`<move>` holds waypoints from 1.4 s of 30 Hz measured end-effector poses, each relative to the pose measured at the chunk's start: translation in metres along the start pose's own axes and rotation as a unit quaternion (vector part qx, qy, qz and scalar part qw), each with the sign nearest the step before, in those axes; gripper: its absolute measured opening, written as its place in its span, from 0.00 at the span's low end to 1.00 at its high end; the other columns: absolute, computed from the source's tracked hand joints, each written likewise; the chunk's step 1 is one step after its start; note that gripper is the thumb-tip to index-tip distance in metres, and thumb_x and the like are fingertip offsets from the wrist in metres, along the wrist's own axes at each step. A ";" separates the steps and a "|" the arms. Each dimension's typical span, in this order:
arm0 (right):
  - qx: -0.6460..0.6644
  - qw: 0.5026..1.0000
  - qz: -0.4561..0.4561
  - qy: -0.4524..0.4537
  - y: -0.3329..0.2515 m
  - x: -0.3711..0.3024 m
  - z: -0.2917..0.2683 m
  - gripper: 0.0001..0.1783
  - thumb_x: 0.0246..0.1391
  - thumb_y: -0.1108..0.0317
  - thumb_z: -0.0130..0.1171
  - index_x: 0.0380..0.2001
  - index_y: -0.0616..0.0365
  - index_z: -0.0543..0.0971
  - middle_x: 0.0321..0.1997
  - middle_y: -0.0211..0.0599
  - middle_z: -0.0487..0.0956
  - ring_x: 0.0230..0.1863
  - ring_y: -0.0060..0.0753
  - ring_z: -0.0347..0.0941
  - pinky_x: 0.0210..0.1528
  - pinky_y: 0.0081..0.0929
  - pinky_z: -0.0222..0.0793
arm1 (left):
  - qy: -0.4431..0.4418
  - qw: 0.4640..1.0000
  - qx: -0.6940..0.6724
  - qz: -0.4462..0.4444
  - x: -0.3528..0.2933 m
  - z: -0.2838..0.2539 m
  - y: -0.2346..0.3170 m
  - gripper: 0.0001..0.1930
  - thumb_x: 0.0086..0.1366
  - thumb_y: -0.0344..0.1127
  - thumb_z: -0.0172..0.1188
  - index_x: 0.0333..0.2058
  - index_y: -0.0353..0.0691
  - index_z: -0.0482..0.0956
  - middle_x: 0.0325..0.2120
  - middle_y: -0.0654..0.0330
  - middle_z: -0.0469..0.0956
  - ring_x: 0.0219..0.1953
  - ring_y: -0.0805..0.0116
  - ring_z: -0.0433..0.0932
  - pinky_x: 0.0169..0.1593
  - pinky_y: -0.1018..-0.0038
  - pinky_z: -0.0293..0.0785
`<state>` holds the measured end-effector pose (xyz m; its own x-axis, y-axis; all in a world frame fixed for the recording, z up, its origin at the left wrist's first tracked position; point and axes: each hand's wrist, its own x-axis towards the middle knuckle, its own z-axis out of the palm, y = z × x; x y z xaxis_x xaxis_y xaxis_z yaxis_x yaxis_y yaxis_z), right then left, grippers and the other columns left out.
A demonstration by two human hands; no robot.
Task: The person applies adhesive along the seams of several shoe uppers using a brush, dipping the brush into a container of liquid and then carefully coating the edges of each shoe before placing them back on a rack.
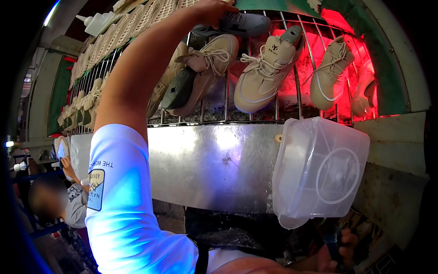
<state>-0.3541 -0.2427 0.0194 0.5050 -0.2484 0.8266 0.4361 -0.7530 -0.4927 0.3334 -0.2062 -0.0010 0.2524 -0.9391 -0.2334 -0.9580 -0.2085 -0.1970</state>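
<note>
Nearest the head camera, along the left: a white short sleeve point(121, 192) with a printed patch, washed in blue-violet light. Out of it, a bare left forearm, stretched up to the top edge. At its end, the left hand point(212, 13), partly closed, fingers curled around the rear of a dark grey knit shoe point(251, 25) (cannot tell how firmly). That shoe at top centre, toe to the right, at the far side of a rack of metal bars point(299, 98).

Just nearer, from left to right: a tan lace-up shoe point(219, 50), a dark green foot-shaped form point(178, 89) against it; a tan shoe with knotted laces point(262, 82), another green form point(292, 34) at its heel; two more tan shoes point(331, 77) in red light.

At lower right, the right hand point(326, 260), dim and half lost in shadow (cannot tell how open, or what, if anything, held).

At upper left, pale lattice-patterned soles point(132, 27) in a row, beside a white nozzle bottle point(98, 23). On the rack's near side, a grey metal sheet point(196, 160), with a translucent plastic box point(299, 169) at its right end. At far left, a co-worker's grey sleeve point(76, 212).
</note>
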 end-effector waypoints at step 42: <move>0.200 0.906 0.366 0.070 -0.041 -0.047 0.026 0.39 0.68 0.40 0.50 0.54 0.75 0.74 0.47 0.61 0.78 0.26 0.37 0.76 0.27 0.33 0.76 | 0.294 0.777 -0.437 -0.343 -0.325 -0.089 0.089 0.44 0.52 0.58 0.68 0.55 0.22 0.71 0.47 0.43 0.78 0.44 0.57 0.80 0.46 0.65 0.78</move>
<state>-0.3759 -0.1844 -0.0064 0.6806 -0.6883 0.2511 0.2722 -0.0807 -0.9589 0.1540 0.0559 0.1424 0.8857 -0.4328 0.1678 -0.4161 -0.5799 0.7004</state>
